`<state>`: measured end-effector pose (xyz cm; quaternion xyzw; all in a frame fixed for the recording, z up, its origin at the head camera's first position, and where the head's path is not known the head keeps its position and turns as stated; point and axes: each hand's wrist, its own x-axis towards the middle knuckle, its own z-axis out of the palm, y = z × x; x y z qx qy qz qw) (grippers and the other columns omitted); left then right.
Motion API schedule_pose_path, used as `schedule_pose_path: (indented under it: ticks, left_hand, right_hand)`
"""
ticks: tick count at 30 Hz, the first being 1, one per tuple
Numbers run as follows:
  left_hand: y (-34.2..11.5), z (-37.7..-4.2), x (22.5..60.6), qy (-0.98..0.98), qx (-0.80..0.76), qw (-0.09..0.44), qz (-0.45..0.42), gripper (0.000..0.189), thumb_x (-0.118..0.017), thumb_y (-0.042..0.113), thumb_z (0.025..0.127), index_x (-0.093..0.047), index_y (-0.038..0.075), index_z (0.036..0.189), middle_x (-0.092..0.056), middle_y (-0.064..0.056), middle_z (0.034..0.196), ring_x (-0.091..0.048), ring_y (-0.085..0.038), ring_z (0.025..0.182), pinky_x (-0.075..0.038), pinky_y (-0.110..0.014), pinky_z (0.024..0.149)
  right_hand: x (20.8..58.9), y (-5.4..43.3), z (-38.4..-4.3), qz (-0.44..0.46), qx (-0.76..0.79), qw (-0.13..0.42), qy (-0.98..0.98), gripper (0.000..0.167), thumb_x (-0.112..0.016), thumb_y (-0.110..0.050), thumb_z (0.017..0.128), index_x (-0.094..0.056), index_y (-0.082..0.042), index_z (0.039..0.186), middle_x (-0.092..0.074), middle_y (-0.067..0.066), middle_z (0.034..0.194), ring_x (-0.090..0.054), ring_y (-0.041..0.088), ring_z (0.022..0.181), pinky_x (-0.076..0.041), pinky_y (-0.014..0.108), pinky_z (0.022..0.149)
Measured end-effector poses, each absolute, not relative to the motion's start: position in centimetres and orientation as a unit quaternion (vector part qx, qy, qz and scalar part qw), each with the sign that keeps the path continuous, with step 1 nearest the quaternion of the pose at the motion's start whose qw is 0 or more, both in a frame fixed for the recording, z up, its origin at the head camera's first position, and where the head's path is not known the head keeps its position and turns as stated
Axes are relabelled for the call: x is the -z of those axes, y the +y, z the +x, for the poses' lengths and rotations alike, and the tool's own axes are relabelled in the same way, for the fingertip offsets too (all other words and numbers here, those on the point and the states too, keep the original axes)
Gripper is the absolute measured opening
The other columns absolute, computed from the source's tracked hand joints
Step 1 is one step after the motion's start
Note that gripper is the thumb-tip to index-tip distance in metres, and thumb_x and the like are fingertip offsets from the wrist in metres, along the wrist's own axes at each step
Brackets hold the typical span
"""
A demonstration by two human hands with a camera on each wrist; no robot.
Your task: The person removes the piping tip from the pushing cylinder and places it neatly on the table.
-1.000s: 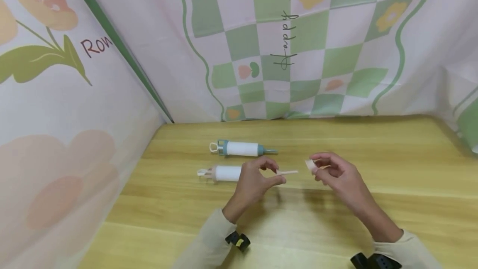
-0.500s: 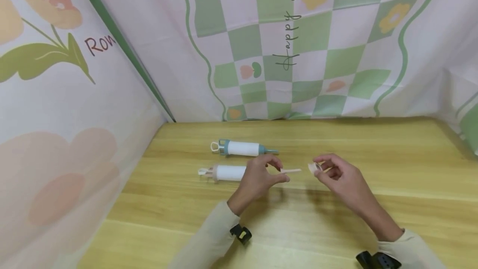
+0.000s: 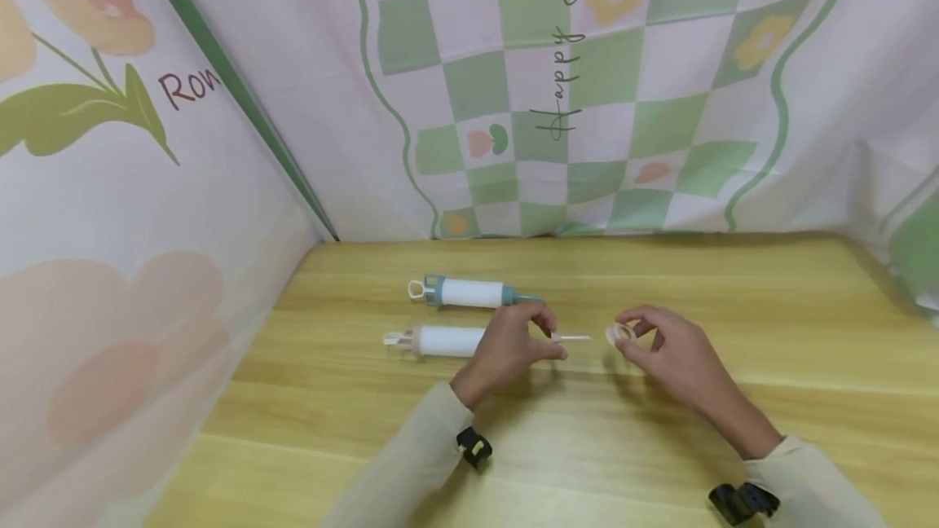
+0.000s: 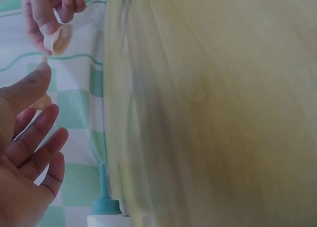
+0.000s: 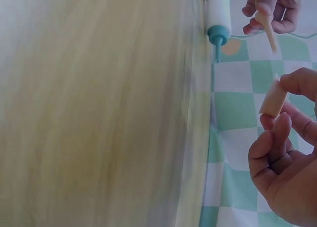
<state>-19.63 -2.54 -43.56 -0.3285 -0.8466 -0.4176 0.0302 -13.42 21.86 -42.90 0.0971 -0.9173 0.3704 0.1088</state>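
My left hand pinches a pale pink nozzle between thumb and fingertips, its thin spout pointing right. The flared base of the nozzle is partly covered by the fingers. A short gap away, my right hand pinches a pale pink ring by its edge, its round opening visible in the head view. From the side, in the right wrist view, the ring looks like a short wide band. Behind the left hand lies a white syringe-like tube with pinkish fittings, its right end hidden by that hand.
Farther back on the wooden table lies a second white syringe-like tube with teal fittings, its spout toward the right. A patterned cloth hangs along the table's back edge, and another printed cloth stands at the left.
The right hand has turned the ring from edge-on until its round opening shows. My left hand, still pinching the nozzle, has shifted slightly right. Both tubes lie where they were.
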Motion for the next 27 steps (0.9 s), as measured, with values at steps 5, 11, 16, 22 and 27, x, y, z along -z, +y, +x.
schedule_pose_path:
  ticks: [5,11,16,22,27]
  left_hand:
    - [-2.1,-20.2,44.0,-0.853,0.415,0.011,-0.316,0.027,-0.091,0.015,0.073,-0.068,0.009,0.086,-0.070,0.002,0.086,-0.062,-0.005,0.080,-0.047,-0.016,0.070]
    - [-1.7,-20.5,43.8,-0.868,0.400,-0.013,-0.294,0.027,-0.091,0.016,0.073,-0.067,0.010,0.085,-0.068,0.004,0.085,-0.059,-0.002,0.077,-0.048,-0.017,0.068]
    - [-1.1,-21.1,43.6,-0.882,0.368,-0.028,-0.294,0.031,-0.092,0.017,0.072,-0.063,0.012,0.082,-0.065,0.009,0.080,-0.057,-0.002,0.072,-0.047,-0.017,0.065]
    - [-0.4,-21.5,43.4,-0.895,0.330,-0.042,-0.296,0.033,-0.092,0.017,0.072,-0.060,0.012,0.080,-0.062,0.010,0.077,-0.056,-0.002,0.070,-0.045,-0.015,0.064]
    - [-0.1,-21.6,43.4,-0.901,0.320,-0.058,-0.287,0.032,-0.091,0.016,0.072,-0.060,0.013,0.078,-0.059,0.011,0.073,-0.055,-0.004,0.067,-0.045,-0.017,0.060]
  right_hand:
    - [42.8,21.7,-13.7,0.096,-0.365,0.101,-0.920,0.032,-0.074,-0.021,0.091,-0.068,-0.003,0.118,-0.066,0.011,0.097,-0.051,0.013,0.060,-0.042,0.029,0.046]
    - [43.0,21.4,-14.1,0.097,-0.358,0.087,-0.925,0.032,-0.072,-0.022,0.093,-0.067,-0.003,0.118,-0.065,0.013,0.099,-0.053,0.015,0.067,-0.044,0.031,0.053]
    - [43.2,21.4,-14.3,0.091,-0.351,0.076,-0.929,0.032,-0.072,-0.022,0.093,-0.067,-0.003,0.118,-0.064,0.012,0.099,-0.057,0.016,0.071,-0.046,0.034,0.058]
    - [43.7,21.6,-14.5,0.088,-0.345,0.062,-0.933,0.031,-0.073,-0.019,0.091,-0.067,-0.003,0.117,-0.064,0.011,0.097,-0.060,0.018,0.074,-0.048,0.035,0.060]
    - [43.9,21.8,-14.7,0.090,-0.337,0.039,-0.936,0.031,-0.074,-0.018,0.090,-0.067,-0.004,0.116,-0.065,0.010,0.096,-0.061,0.021,0.078,-0.047,0.036,0.060]
